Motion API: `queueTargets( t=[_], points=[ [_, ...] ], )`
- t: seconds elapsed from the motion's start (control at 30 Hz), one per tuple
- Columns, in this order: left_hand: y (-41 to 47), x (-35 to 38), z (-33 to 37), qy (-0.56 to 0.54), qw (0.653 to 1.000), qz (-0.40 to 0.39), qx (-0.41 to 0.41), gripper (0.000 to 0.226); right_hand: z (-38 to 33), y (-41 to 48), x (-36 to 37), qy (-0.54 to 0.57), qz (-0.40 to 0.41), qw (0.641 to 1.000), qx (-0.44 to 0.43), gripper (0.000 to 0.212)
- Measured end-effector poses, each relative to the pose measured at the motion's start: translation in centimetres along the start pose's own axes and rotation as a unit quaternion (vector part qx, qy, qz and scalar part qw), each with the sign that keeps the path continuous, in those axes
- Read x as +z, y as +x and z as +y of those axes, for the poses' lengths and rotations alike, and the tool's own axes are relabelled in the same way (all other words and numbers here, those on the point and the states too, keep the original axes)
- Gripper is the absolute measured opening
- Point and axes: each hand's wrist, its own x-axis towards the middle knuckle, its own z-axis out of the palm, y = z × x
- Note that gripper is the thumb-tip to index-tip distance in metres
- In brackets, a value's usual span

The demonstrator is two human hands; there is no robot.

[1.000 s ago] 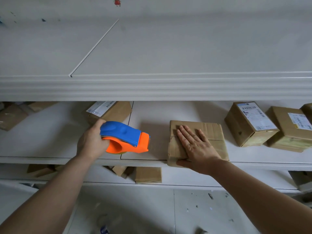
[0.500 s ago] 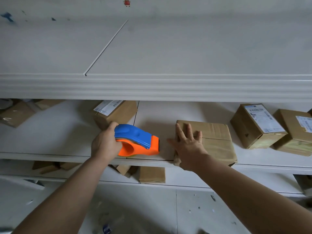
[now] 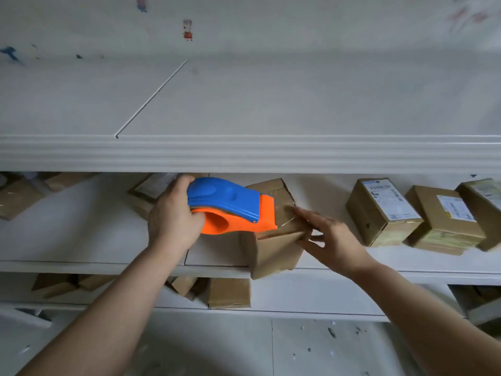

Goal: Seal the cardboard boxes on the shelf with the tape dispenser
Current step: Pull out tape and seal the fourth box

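Note:
My left hand (image 3: pixel 173 218) grips the handle of the blue and orange tape dispenser (image 3: pixel 231 207), whose orange front end lies against the top of a plain cardboard box (image 3: pixel 272 253). That box stands at the front edge of the middle white shelf (image 3: pixel 81 240), turned at an angle, one corner over the edge. My right hand (image 3: pixel 328 237) is at the box's right side, fingers stretched out toward its top and side, thumb below; it is blurred.
Labelled cardboard boxes (image 3: pixel 382 210) (image 3: pixel 444 218) stand in a row to the right on the same shelf, more boxes (image 3: pixel 151 191) lie behind my left hand and at far left. The upper shelf (image 3: pixel 244 153) overhangs. Boxes (image 3: pixel 229 293) sit on the lower shelf.
The box has been turned and tipped up at the shelf edge. My left hand brought the dispenser right onto the box top. My right hand shifted from the box's left to its right side.

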Motion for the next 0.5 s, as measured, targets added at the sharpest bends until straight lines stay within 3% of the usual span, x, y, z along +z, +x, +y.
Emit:
queueTargets(
  t=[0.27, 0.4, 0.5],
  points=[
    [-0.1, 0.1, 1.4, 0.033, 0.999, 0.006, -0.015, 0.055, -1.0, 1.4, -0.4, 0.009, -0.079, 0.996, 0.042, 0.132],
    [-0.6, -0.9, 0.6, 0.041, 0.999, 0.003, -0.035, 0.053, -3.1, 5.3, -0.2, -0.159, -0.174, 0.972, -0.016, 0.136],
    [-0.9, -1.2, -0.3, 0.036, 0.998, 0.004, -0.052, 0.05, -2.9, 7.2, 0.1, -0.188, -0.206, 0.96, -0.013, 0.131]
  ],
)
